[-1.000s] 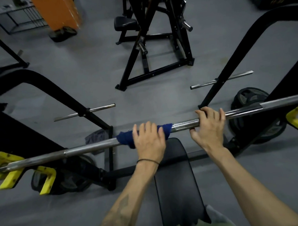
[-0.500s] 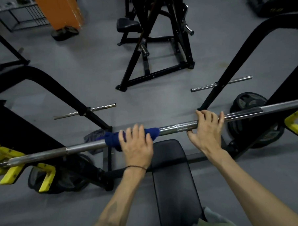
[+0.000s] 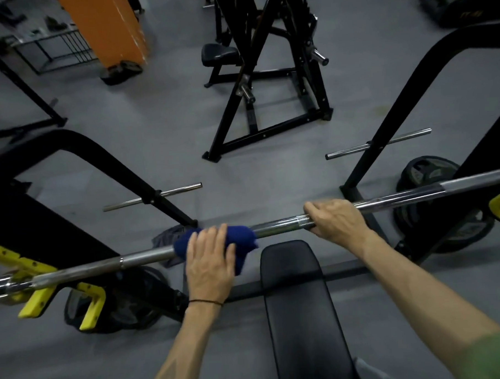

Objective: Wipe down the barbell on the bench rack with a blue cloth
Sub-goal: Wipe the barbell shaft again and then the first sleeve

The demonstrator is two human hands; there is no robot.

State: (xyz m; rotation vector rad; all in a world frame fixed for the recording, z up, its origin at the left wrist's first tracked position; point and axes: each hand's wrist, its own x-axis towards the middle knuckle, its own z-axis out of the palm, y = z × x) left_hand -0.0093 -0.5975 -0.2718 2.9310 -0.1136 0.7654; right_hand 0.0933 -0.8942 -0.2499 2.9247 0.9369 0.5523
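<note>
A chrome barbell (image 3: 276,229) lies across the bench rack, running from lower left to upper right. A dark blue cloth (image 3: 242,238) is wrapped over the bar left of the bench. My left hand (image 3: 210,259) lies on top of the cloth with its fingers curled over it and the bar. My right hand (image 3: 334,221) grips the bare bar further right, fingers wrapped over the top. The bar's left sleeve rests in a yellow hook (image 3: 33,299).
The black bench pad (image 3: 299,301) lies below the bar between my arms. Black rack uprights (image 3: 406,111) stand left and right, with weight plates (image 3: 426,181) on the floor beside them. A grey rag (image 3: 169,237) lies on the floor. Another black machine (image 3: 267,82) stands beyond.
My left hand has slid the blue cloth leftwards along the bar. My right hand has kept its grip on the bar.
</note>
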